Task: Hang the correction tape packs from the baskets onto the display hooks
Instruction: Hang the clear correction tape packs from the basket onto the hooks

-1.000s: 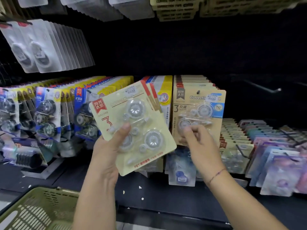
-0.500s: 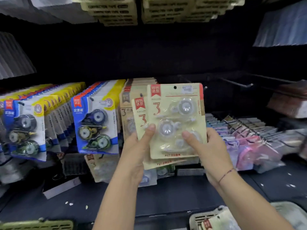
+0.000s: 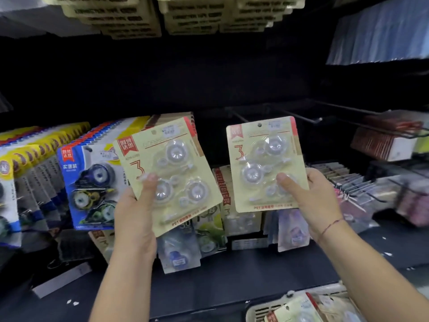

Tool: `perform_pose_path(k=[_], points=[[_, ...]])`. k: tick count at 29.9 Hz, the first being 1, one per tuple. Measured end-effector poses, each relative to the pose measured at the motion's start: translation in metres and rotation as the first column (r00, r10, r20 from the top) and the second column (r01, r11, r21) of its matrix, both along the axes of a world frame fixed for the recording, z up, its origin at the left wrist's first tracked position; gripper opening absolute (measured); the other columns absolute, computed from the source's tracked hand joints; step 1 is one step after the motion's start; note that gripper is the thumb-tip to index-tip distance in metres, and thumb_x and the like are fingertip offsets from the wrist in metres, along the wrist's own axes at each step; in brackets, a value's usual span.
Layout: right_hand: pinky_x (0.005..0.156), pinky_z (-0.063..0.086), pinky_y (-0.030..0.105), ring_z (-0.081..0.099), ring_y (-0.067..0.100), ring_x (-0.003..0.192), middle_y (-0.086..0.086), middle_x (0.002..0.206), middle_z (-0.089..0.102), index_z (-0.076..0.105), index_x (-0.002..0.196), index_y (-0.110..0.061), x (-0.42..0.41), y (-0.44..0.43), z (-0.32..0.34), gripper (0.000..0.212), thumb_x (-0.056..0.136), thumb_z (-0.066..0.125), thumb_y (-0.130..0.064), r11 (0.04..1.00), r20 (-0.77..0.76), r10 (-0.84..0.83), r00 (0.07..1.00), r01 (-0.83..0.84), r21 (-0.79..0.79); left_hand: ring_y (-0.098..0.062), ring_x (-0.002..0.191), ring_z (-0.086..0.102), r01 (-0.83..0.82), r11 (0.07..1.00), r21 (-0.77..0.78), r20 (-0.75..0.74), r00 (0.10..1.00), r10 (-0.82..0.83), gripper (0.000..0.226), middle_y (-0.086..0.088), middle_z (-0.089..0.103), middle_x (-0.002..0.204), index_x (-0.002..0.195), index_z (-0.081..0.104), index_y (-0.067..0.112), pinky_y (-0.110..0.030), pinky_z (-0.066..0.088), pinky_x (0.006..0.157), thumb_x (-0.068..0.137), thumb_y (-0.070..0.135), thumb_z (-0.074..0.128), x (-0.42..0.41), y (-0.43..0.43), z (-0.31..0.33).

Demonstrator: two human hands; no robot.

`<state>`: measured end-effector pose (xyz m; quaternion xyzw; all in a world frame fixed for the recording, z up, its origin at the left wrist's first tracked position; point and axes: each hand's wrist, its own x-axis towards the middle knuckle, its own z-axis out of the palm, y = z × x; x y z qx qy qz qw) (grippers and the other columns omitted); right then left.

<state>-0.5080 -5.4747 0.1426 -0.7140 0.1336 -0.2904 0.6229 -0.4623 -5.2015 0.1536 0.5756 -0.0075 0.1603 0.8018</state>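
Correction tape pack (image 3: 167, 175), tilted, is being gripped by left hand (image 3: 135, 212); right hand (image 3: 311, 201) is gripping second pack (image 3: 264, 163) near hook (image 3: 301, 115); blue packs (image 3: 90, 182) hanging frame-left.

A stationery shop aisle, seen close against a dark display rack. Identical carded goods hang in dense rows. Blue-and-yellow blister packs (image 3: 90, 182) fill the left of the frame, beige packs (image 3: 130, 19) line the top edge, and blurred packs (image 3: 348, 182) sit at the right. Metal display hooks (image 3: 312, 119) jut forward at upper right. Near the centre, the tilted correction tape pack (image 3: 167, 177) and the upright correction tape pack (image 3: 264, 163) each carry a small white price sticker (image 3: 170, 130) by the hanging hole. A pale plastic basket (image 3: 262, 310) of more carded stock sits in the lower right corner — just below the black shelf (image 3: 232, 275).
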Motion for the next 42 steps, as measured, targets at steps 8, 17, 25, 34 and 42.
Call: perform_pose_path(k=[8,17,25,34,42], points=[[0.065,0.043,0.025,0.059,0.009,0.081,-0.005,0.092,0.063,0.058,0.101,-0.017,0.056,0.0,-0.006,0.024,0.088,0.069,-0.034,0.996,-0.047,-0.002,0.999,-0.002,-0.094,-0.015,0.112,0.07,0.071,0.997,-0.009,0.015,0.997,-0.071,0.051,0.008,0.075,0.117,0.115,0.071,0.024,-0.035,0.059,0.091,0.069,0.045,0.075,0.0,-0.007,-0.003],[0.095,0.049,0.05,0.06,0.037,0.109,0.018,0.119,0.063,0.058,0.118,-0.002,0.202,-0.016,-0.001,0.056,0.091,0.059,-0.051,0.987,-0.251,-0.118,0.961,0.085,-0.138,-0.019,0.116,0.069,0.062,0.998,0.016,-0.005,0.998,-0.062,0.063,0.004,0.074,0.12,0.125,0.068,0.022,-0.051,0.05,0.104,0.068,0.049,0.077,0.011,0.01,-0.005],[0.102,0.047,0.042,0.058,0.031,0.119,0.016,0.133,0.057,0.046,0.138,-0.001,0.279,-0.016,0.006,0.087,0.078,0.07,-0.061,0.981,-0.387,-0.075,0.919,0.137,0.134,-0.02,0.118,0.068,0.105,0.994,0.007,-0.011,0.994,-0.104,0.057,0.004,0.074,0.122,0.12,0.071,0.025,-0.052,0.048,0.104,0.069,0.049,0.078,0.022,0.013,-0.008],[0.09,0.044,0.035,0.052,0.021,0.113,0.007,0.13,0.053,0.052,0.12,-0.017,0.185,0.015,0.007,0.044,0.092,0.055,-0.052,0.992,-0.164,-0.127,0.978,0.129,0.0,-0.022,0.109,0.072,0.131,0.991,-0.024,-0.002,0.991,-0.131,0.047,0.0,0.076,0.115,0.108,0.077,0.022,-0.04,0.061,0.083,0.066,0.045,0.077,0.018,0.0,-0.005],[0.083,0.059,0.04,0.072,0.018,0.097,-0.001,0.106,0.075,0.065,0.115,-0.02,0.019,0.069,0.016,0.05,0.075,0.077,-0.048,0.869,0.004,0.468,0.884,-0.461,0.179,-0.009,0.093,0.075,0.288,0.957,0.031,-0.027,0.957,-0.287,0.033,0.006,0.079,0.101,0.098,0.08,0.028,-0.018,0.057,0.066,0.069,0.043,0.075,-0.011,-0.05,-0.007]])
